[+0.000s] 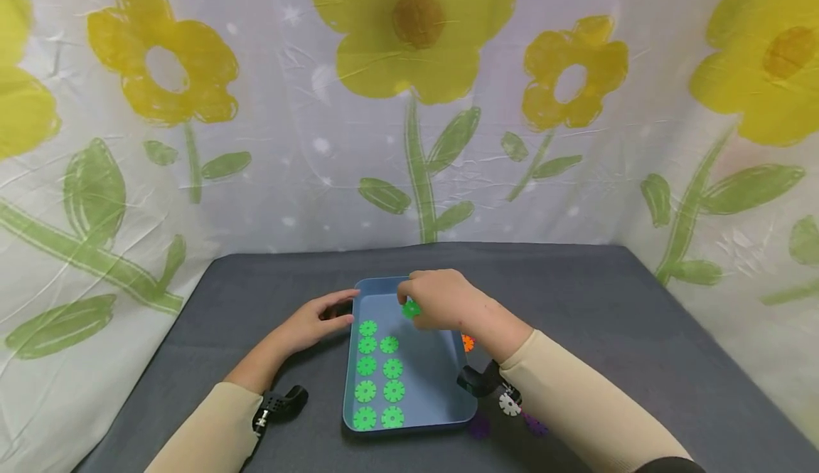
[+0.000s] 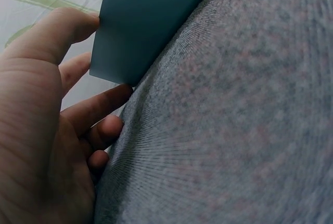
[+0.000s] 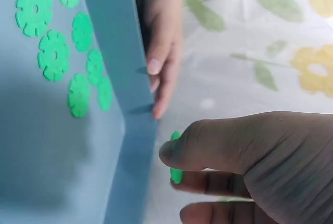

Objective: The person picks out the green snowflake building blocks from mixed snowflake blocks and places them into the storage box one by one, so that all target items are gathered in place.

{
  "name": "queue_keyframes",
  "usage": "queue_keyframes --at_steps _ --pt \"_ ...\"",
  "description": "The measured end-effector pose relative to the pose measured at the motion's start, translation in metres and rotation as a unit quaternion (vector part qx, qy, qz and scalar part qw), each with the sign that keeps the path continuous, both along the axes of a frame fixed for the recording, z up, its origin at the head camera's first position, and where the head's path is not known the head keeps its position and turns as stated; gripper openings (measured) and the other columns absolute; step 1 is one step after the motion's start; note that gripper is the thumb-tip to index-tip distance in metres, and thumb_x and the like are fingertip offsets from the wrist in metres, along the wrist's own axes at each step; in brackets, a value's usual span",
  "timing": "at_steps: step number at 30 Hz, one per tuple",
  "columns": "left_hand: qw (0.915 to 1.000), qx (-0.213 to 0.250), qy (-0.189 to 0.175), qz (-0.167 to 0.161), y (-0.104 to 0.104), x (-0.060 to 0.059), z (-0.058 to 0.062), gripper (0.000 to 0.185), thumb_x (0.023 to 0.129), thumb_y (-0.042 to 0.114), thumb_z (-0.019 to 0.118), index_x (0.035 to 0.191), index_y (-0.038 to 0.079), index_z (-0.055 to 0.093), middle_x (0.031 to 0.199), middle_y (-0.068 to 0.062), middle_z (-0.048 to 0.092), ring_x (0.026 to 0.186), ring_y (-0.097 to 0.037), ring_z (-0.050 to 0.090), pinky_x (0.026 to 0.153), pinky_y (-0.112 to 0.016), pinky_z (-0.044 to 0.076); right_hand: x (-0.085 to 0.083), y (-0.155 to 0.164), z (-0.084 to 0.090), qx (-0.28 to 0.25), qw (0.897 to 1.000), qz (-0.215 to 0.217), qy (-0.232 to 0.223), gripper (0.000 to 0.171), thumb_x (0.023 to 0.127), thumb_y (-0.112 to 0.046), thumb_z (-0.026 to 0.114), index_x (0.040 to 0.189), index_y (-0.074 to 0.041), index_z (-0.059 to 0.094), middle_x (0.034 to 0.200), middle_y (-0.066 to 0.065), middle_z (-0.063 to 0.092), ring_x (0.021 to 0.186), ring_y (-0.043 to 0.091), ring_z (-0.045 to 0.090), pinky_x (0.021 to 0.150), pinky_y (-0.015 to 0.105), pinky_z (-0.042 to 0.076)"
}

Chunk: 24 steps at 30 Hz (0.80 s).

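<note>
Over the far part of a blue tray [image 1: 429, 380], my right hand [image 1: 441, 299] pinches a green snowflake disc [image 3: 177, 174] between thumb and finger. Against the tray's left wall rests my left hand [image 1: 323, 322], its thumb and fingertips touching the outside of the rim; the left wrist view shows these fingers [image 2: 70, 29] beside the tray wall [image 2: 140, 26]. Several green snowflake discs [image 1: 393, 390] lie flat inside the tray in two columns along its left side. The nearer column to the wall reaches farther back.
Right of the tray, partly behind my right forearm, lie an orange disc [image 1: 468, 343], a white disc [image 1: 510, 405] and purple discs [image 1: 534, 424]. A dark grey cloth [image 1: 269, 281] covers the table. Behind it hangs a flower-printed curtain [image 1: 288, 139].
</note>
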<state>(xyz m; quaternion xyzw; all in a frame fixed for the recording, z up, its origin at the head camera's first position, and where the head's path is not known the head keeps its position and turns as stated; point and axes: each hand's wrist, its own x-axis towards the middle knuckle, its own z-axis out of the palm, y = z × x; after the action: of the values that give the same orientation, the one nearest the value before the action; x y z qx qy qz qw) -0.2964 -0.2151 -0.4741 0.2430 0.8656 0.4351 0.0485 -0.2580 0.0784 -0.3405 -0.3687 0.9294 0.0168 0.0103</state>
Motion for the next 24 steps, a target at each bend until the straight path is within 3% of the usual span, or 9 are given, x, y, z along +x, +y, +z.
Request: queue_keyframes --at_steps 6,9,12,15,18,21,24 --pt "1.0000 0.002 0.003 -0.005 0.001 0.001 0.002 0.057 0.103 0.031 0.066 0.154 0.012 0.049 0.145 -0.018 0.054 0.078 -0.023 0.049 0.070 -0.038 0.043 -0.019 -0.025 -0.019 0.020 1.000 0.015 -0.003 0.021 0.095 -0.016 0.073 0.115 -0.020 0.077 0.110 -0.003 0.068 0.091 0.013 0.064 0.075 0.031 0.053" --pt "1.0000 0.004 0.003 -0.007 0.001 0.001 0.003 0.057 0.103 0.032 0.066 0.154 0.012 0.049 0.145 -0.018 0.054 0.079 -0.023 0.050 0.070 -0.038 0.043 -0.026 -0.034 -0.030 0.036 0.999 0.024 -0.015 0.017 0.097 -0.015 0.072 0.112 -0.019 0.079 0.111 -0.003 0.070 0.096 0.013 0.066 0.078 0.030 0.053" --pt "0.9999 0.005 0.004 -0.008 0.002 0.002 0.003 0.057 0.103 0.032 0.066 0.154 0.013 0.049 0.145 -0.017 0.055 0.081 -0.023 0.050 0.072 -0.039 0.043 -0.031 -0.039 -0.041 0.054 0.998 0.029 -0.026 0.012 0.097 -0.014 0.072 0.102 -0.020 0.081 0.097 -0.008 0.071 0.084 0.009 0.063 0.073 0.026 0.049" --pt "0.9999 0.004 0.006 -0.010 0.002 0.002 0.001 0.056 0.103 0.032 0.065 0.154 0.014 0.049 0.145 -0.017 0.055 0.082 -0.023 0.051 0.072 -0.039 0.042 -0.033 -0.042 -0.051 0.072 0.997 0.036 -0.021 0.015 0.095 -0.012 0.073 0.083 -0.020 0.077 0.073 -0.011 0.057 0.065 0.007 0.045 0.061 0.026 0.037" --pt "0.9999 0.005 0.006 -0.013 0.002 0.004 0.001 0.056 0.104 0.031 0.065 0.154 0.014 0.049 0.145 -0.017 0.054 0.082 -0.022 0.050 0.072 -0.038 0.043 -0.033 -0.043 -0.058 0.080 0.996 0.045 -0.003 0.022 0.093 -0.011 0.074 0.073 -0.020 0.070 0.066 -0.010 0.046 0.061 0.010 0.034 0.057 0.028 0.031" --pt "0.9998 0.006 0.007 -0.015 0.002 0.005 0.001 0.056 0.104 0.031 0.065 0.154 0.013 0.048 0.145 -0.017 0.054 0.082 -0.022 0.051 0.072 -0.038 0.043 -0.031 -0.042 -0.059 0.082 0.995 0.051 0.010 0.018 0.093 -0.012 0.075 0.077 -0.021 0.074 0.071 -0.009 0.056 0.063 0.009 0.042 0.058 0.027 0.037" --pt "0.9998 0.006 0.009 -0.014 0.002 0.004 0.003 0.056 0.104 0.031 0.065 0.154 0.012 0.049 0.145 -0.017 0.054 0.083 -0.022 0.051 0.073 -0.038 0.043 -0.027 -0.038 -0.054 0.084 0.995 0.051 -0.009 0.014 0.095 -0.011 0.073 0.099 -0.021 0.082 0.095 -0.005 0.068 0.078 0.009 0.058 0.068 0.026 0.047"
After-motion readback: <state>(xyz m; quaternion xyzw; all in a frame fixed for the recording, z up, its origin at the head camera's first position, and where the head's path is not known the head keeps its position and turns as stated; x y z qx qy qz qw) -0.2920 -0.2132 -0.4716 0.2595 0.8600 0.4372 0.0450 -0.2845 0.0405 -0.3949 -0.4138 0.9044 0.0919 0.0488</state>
